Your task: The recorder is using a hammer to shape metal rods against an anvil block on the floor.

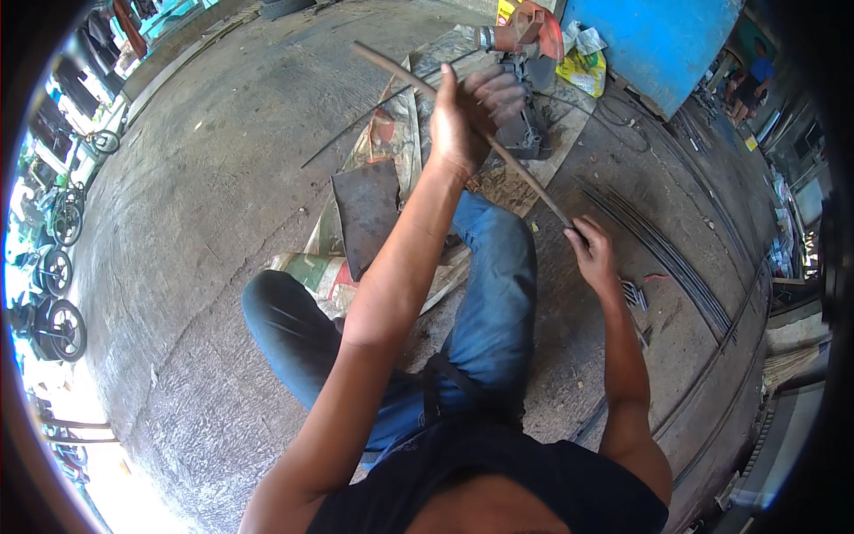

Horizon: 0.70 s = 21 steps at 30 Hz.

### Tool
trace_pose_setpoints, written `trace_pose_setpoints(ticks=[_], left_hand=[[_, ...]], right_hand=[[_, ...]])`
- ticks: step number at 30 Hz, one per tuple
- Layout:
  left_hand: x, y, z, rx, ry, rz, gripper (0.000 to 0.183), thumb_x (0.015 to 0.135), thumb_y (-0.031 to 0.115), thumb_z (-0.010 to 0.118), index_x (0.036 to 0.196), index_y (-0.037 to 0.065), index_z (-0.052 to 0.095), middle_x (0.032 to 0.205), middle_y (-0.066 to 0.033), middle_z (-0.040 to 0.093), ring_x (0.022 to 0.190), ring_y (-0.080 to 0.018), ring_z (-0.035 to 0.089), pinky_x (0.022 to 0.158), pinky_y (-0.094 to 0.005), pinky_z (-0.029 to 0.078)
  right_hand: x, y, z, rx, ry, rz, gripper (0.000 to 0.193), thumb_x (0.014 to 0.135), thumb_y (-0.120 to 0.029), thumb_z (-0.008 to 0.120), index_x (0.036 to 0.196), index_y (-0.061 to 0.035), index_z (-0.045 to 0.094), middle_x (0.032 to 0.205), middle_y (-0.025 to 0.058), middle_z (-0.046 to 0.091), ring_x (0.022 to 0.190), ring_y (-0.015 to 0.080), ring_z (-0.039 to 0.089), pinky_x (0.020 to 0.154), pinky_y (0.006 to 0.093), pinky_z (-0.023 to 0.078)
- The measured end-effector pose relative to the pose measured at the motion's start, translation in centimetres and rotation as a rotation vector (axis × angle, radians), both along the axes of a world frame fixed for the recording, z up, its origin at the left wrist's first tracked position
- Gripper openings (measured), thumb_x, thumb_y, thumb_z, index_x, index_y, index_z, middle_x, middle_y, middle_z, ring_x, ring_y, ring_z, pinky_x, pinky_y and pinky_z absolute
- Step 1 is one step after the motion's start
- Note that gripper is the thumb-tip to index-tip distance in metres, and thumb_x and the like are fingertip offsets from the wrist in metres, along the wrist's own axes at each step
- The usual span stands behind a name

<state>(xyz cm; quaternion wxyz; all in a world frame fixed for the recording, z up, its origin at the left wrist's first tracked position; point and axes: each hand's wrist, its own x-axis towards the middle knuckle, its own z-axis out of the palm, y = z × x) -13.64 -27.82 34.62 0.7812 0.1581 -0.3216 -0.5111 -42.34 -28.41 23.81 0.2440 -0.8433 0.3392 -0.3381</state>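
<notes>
A thin brownish metal rod (532, 181) slants from the upper left down to my right hand (594, 252), which is closed around its lower end. My raised left hand (471, 111) crosses in front of the rod's middle, thumb up and fingers stretched out, somewhat blurred. The rod passes behind that hand, so I cannot tell whether they touch. Just beyond it stands an orange-red cut-off saw (530, 34) on a dark base (523, 138). A dark flat metal plate (366, 214) lies on the sheeting left of my forearm.
Several long dark rods (663, 254) lie on the concrete at the right, with short cut pieces (633, 295) near my right wrist. Worn sheeting (569, 125) spreads under the saw. A yellow bag (584, 71) and blue panel (654, 44) stand behind. Motorcycles (60, 329) line the left.
</notes>
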Motion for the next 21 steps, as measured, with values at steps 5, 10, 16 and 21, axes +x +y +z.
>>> trace_pose_setpoints(ticks=[5,10,16,21], left_hand=[[0.0,1.0,-0.5,0.138,0.018,0.084,0.081,0.097,0.066,0.026,0.132,-0.004,0.048,0.106,-0.0144,0.065,0.089,-0.0231,0.063,0.081,-0.0354,0.050],[1.1,1.1,-1.5,0.165,0.007,0.079,0.084,0.096,0.069,0.026,0.133,-0.003,0.047,0.111,-0.0158,0.063,0.094,-0.0239,0.061,0.085,-0.0361,0.047],[3.1,2.7,-0.7,0.234,0.015,0.120,0.081,0.094,0.067,0.034,0.134,-0.001,0.048,0.107,-0.0128,0.064,0.086,-0.0244,0.057,0.082,-0.0352,0.045],[11.8,1.7,-2.8,0.257,0.104,0.199,0.050,0.096,0.056,0.040,0.097,0.008,0.055,0.078,-0.0051,0.052,0.071,-0.0212,0.050,0.067,-0.0345,0.042]], right_hand=[[-5.0,2.5,-5.3,-0.157,-0.258,-0.543,0.038,0.093,-0.026,0.064,0.112,0.0063,0.062,0.108,0.0187,0.065,0.098,0.0268,0.063,0.084,0.0379,0.049],[-14.6,4.7,-16.8,1.391,-1.363,-0.735,0.049,0.093,-0.036,0.054,0.122,0.0032,0.054,0.123,0.0196,0.058,0.116,0.0346,0.053,0.100,0.0423,0.042],[-21.0,-2.0,-28.3,1.106,-2.142,-0.272,0.057,0.089,-0.030,0.056,0.131,0.0079,0.046,0.133,0.0242,0.053,0.120,0.0364,0.054,0.108,0.0441,0.040],[-17.4,-4.0,-27.0,0.848,-1.686,-0.101,0.046,0.080,-0.011,0.062,0.125,0.0021,0.056,0.123,0.0187,0.061,0.115,0.0341,0.058,0.100,0.0465,0.049]])
